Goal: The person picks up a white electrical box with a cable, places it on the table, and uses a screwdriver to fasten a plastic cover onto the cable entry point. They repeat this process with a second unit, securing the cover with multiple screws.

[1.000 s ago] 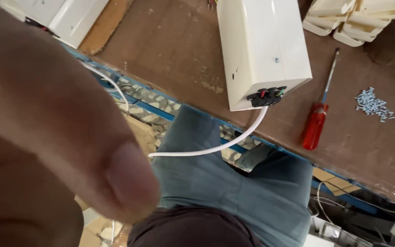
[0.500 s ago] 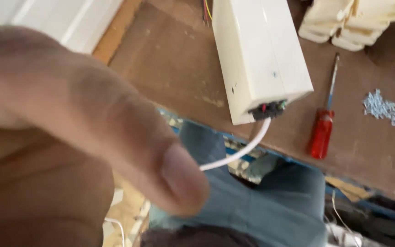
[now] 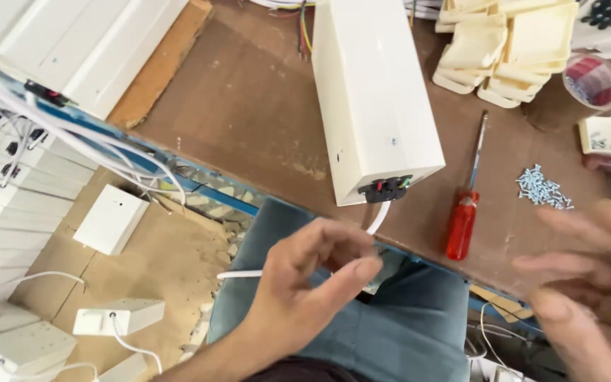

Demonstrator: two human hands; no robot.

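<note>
While our left hand (image 3: 305, 283) pinches the thin white cable (image 3: 238, 274) off the worktop's (image 3: 249, 120) near edge, keeping it taut from the long cream plastic box (image 3: 373, 92), our right hand (image 3: 588, 283) hovers, fingers spread, holding nothing, beside the red-handled screwdriver (image 3: 464, 212).

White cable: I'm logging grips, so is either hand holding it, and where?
The left hand pinches the white cable mid-length, below the cream box; the right hand holds nothing.
</note>
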